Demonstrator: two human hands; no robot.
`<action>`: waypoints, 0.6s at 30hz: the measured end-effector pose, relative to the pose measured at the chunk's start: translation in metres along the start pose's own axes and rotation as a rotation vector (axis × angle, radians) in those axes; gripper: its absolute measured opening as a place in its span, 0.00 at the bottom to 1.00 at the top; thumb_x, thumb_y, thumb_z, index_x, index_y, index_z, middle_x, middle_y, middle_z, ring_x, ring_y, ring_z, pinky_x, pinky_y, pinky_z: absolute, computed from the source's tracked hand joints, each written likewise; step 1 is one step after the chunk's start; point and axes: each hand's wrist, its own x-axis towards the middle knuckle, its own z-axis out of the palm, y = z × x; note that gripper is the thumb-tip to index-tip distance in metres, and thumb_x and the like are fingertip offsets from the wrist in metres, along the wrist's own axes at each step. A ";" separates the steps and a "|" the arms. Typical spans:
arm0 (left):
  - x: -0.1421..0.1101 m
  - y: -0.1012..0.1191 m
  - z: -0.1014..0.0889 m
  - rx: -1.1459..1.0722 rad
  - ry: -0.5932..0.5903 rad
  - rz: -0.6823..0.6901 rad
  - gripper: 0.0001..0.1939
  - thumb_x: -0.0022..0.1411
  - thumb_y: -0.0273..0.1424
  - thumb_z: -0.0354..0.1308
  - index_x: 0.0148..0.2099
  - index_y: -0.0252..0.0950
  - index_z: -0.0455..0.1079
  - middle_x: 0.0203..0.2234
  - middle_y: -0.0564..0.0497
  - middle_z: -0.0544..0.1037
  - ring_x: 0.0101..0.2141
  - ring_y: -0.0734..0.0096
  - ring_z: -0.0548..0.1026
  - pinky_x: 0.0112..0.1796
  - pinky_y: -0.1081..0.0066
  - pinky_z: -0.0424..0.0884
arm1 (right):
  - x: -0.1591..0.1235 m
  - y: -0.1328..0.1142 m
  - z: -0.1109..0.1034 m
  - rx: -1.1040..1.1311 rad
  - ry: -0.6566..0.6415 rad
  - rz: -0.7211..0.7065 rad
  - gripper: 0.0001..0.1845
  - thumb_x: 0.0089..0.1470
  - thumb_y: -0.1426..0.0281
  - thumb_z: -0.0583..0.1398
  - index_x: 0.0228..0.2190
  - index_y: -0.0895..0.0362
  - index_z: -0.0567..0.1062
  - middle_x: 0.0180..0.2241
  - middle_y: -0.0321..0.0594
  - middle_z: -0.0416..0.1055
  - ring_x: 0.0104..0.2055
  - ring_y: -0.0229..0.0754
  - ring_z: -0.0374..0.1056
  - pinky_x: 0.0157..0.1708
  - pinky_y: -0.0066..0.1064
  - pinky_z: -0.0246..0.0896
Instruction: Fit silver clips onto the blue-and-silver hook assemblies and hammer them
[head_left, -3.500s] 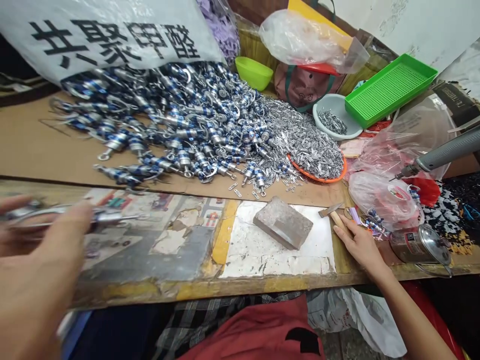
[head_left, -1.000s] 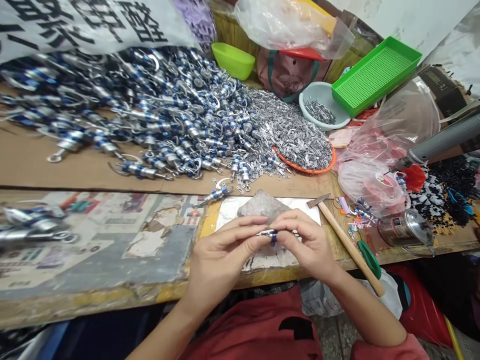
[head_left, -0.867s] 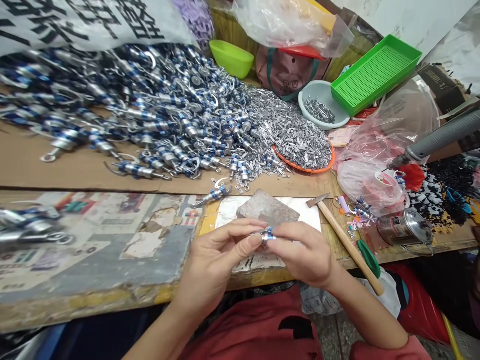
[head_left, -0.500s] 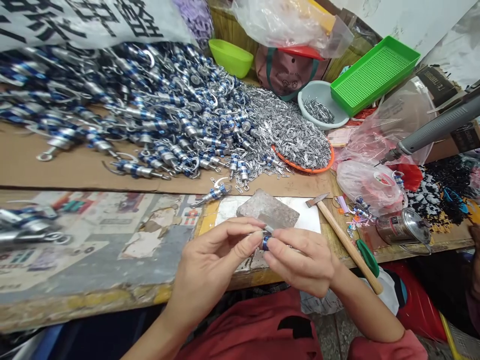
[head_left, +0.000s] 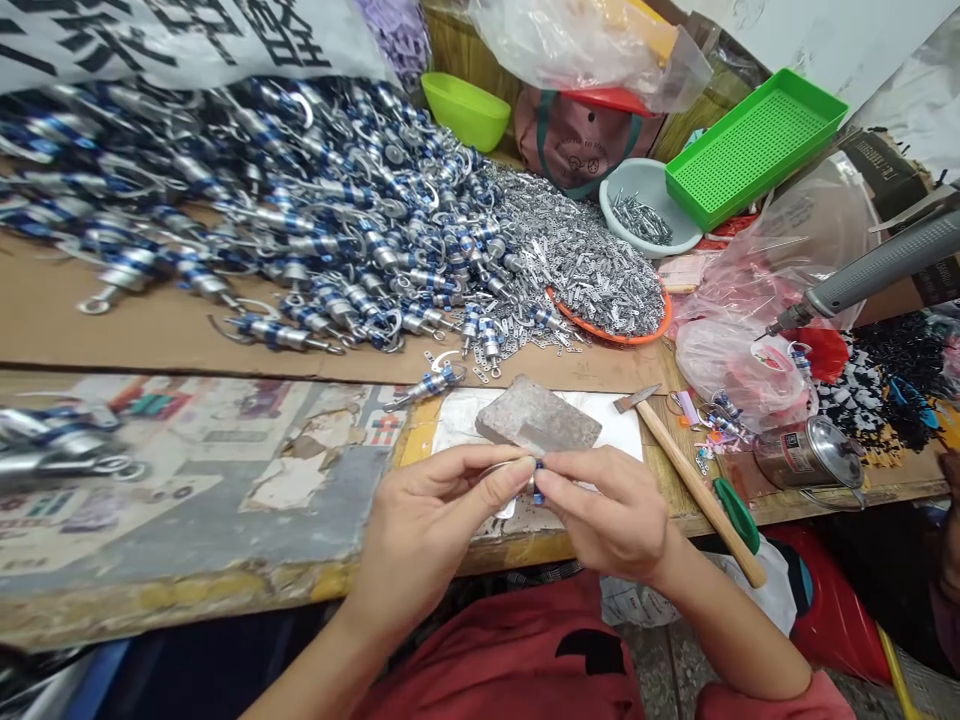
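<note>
"One blue-and-silver part (head_left: 538, 487), held up near the table (head_left: 315, 545)'s front edge — what's the risk?"

"Slipping, prob. L hand (head_left: 431, 510) pinches it btwn thumb & index; R hand (head_left: 619, 510) pinches the other side, thumb against fingers. Fingertips hide most of it, so can't tell how firm the hold is."

"And if a pinch gives?"

"Could drop onto the edge & bounce off. Or a thin bit bends, if one hand twists while the other holds fast — just my read."

"Grey block (head_left: 536, 415)?"

"Just beyond the hands, on the white sheet (head_left: 628, 425). Knuckles could scrape it if a hand jerks fwd."

"Hammer (head_left: 697, 485)?"

"Worse, IMO. Lies untouched to the R, handle sticking out past the edge, near the R arm (head_left: 739, 610). A careless elbow could knock it off."

"Further out?"

"Single loose part (head_left: 431, 385) by the sheet's far L corner, then the big pile (head_left: 337, 220) & small metal plates (head_left: 607, 275) spilling round an orange rim (head_left: 649, 340). A nudge there could mix the two, as they already touch."
</note>
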 end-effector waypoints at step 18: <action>0.000 -0.016 0.009 -0.182 -0.118 -0.119 0.34 0.51 0.32 0.63 0.58 0.36 0.53 0.29 0.53 0.73 0.30 0.70 0.77 0.33 0.70 0.76 | 0.061 0.109 0.022 -0.467 -0.531 0.553 0.19 0.54 0.82 0.49 0.46 0.60 0.69 0.37 0.50 0.74 0.39 0.48 0.70 0.37 0.35 0.63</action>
